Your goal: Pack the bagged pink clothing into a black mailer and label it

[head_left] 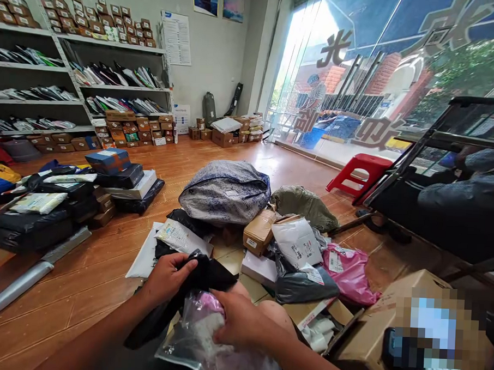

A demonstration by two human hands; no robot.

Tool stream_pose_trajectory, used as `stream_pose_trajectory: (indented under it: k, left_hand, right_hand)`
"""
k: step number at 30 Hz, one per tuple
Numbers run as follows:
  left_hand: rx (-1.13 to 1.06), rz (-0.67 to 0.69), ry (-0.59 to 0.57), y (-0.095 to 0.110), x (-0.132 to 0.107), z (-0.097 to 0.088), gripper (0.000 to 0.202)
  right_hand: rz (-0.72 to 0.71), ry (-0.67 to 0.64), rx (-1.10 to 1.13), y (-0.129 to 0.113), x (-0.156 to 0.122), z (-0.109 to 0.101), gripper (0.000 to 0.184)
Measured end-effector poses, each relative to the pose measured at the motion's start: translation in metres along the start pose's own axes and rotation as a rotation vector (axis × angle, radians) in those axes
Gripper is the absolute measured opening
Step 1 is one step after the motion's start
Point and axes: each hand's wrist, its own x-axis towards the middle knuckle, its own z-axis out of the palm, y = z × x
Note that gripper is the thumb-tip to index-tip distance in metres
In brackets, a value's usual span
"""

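My left hand (pixel 168 277) pinches a black plastic bag (pixel 208 271) between thumb and fingers, the bag draping down on both sides. Just below and to the right, my right hand (pixel 243 318) grips a clear plastic bag (pixel 191 343) with something soft, pink and white inside. The clear bag lies close against the black one; whether part of it sits inside is hidden. Ahead of my hands are a white mailer with a label (pixel 183 235), a brown box (pixel 258 232), a white parcel (pixel 297 242), a dark grey parcel (pixel 306 286) and a pink parcel (pixel 349 271).
A large blue-white sack (pixel 226 192) and an olive sack (pixel 305 205) stand beyond the parcels. Stacked black parcels (pixel 28 224) lie left. At right are a cardboard box (pixel 405 301), a red stool (pixel 360 176) and a seated person. Loaded shelves (pixel 114 44) line the back wall.
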Motion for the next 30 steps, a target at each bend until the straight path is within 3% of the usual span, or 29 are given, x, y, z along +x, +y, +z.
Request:
stream_pose_trajectory:
  k: [2,5,7,10,15,18,22,25,30]
  left_hand:
    - [0.072,0.076,-0.025,-0.001,-0.003,0.004,0.032]
    - [0.056,0.100,-0.108,-0.008,-0.006,0.012,0.036]
    - [-0.018,0.065,-0.106,-0.013,-0.007,0.015,0.038]
    - [-0.135,-0.003,-0.081,-0.018,-0.007,0.020,0.041]
    - [-0.357,-0.161,-0.145,-0.033,-0.008,0.031,0.046]
    - [-0.388,-0.209,-0.082,-0.038,-0.007,0.029,0.049]
    - [-0.358,-0.193,-0.011,-0.029,-0.005,0.014,0.047]
    - [-0.312,-0.161,0.023,-0.020,-0.005,0.010,0.046]
    - [-0.406,-0.238,-0.095,-0.016,-0.005,0.023,0.051]
  right_hand:
    - [-0.003,-0.023,0.074,0.002,-0.001,-0.002,0.087]
    - [-0.031,-0.074,0.100,0.001,-0.004,-0.009,0.078]
    - [-0.126,-0.082,0.111,0.000,-0.007,-0.012,0.069]
    - [-0.260,-0.099,0.151,0.001,-0.011,-0.011,0.086]
    - [-0.223,-0.104,0.180,0.006,-0.009,-0.002,0.105]
    - [-0.229,-0.084,0.232,0.013,-0.006,0.004,0.106]
    - [-0.167,-0.025,0.283,0.018,-0.007,0.007,0.101]
    - [-0.215,-0.010,0.313,0.017,-0.009,0.005,0.092]
    - [-0.199,-0.054,0.255,0.010,-0.006,0.008,0.103]
